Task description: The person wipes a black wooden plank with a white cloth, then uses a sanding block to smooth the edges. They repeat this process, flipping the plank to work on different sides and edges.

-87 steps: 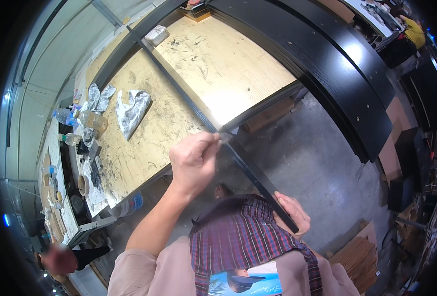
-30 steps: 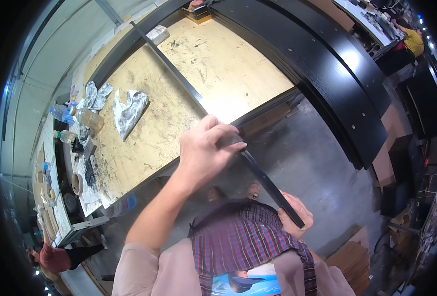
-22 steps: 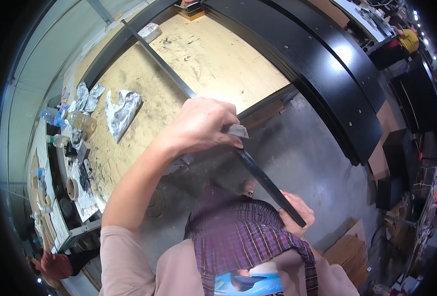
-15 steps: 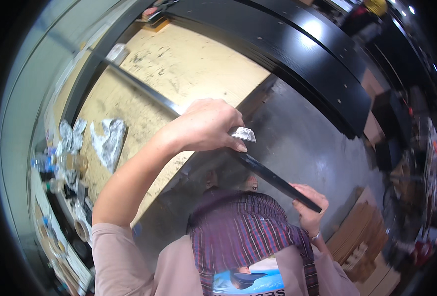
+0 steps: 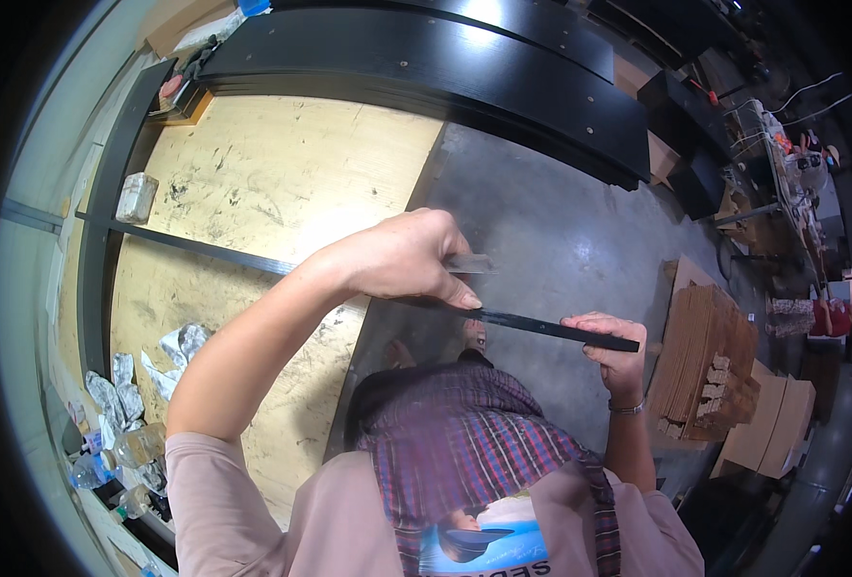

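Black bar (image 5: 551,330) ran slantwise across the desk (image 5: 291,163), its far end on or over a dark beam (image 5: 96,298) at the left, its near end sticking out past the desk edge above the grey concrete floor (image 5: 561,231). Writing: the beige shirt (image 5: 224,486) had a blue printed picture (image 5: 488,543) on the front, with small pale script, too small to read, and big dark capitals below, cut by the lower edge. Left hand (image 5: 397,255): grip clenched round a flat grey piece (image 5: 472,263), one end jutting beyond the fingers; thumb tip at the bar, seemingly touching; could not tell whether the piece pressed on it. Right hand (image 5: 623,363): grip clasped the bar's near end, digits on both sides; bracelet (image 5: 626,410) on that wrist. On the desk: a whitish block (image 5: 137,198) just beside the bar, crumpled grey-white sheets (image 5: 187,348) near the left forearm. Black panels (image 5: 426,82) stood stacked along the desk's far side; flattened cardboard (image 5: 705,351) lay to the right.
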`<action>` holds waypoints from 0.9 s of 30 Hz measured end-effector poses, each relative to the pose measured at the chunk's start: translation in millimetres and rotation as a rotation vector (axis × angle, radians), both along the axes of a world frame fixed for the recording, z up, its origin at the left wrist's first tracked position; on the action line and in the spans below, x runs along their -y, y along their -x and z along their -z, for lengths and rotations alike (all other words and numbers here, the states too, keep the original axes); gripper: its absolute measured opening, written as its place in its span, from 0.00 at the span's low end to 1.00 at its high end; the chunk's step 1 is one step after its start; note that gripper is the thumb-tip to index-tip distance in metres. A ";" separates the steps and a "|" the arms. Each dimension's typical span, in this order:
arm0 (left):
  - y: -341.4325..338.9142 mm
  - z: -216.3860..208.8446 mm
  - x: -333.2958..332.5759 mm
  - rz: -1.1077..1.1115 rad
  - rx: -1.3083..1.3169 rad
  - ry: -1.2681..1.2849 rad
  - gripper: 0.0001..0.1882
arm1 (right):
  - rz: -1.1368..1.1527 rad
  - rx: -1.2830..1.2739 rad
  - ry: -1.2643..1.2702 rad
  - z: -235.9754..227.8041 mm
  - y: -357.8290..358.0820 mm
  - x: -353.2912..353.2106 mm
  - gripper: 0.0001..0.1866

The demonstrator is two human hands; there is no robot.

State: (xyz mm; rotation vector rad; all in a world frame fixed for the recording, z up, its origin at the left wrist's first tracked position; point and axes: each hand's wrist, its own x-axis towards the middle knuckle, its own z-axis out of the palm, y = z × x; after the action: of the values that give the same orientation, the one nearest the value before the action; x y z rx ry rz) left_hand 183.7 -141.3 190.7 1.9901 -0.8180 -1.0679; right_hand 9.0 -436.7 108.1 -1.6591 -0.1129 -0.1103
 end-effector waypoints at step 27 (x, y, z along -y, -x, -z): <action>125.9 22.0 2.8 -0.940 0.950 0.141 0.07 | -0.133 0.038 0.061 -7.6 -0.2 1.9 0.15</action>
State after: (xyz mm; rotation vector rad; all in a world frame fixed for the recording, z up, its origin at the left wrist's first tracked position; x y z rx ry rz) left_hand 57.8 -144.1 168.7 2.3088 -0.2515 0.4956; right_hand 9.3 -438.6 115.6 -1.7060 -0.2570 -0.0384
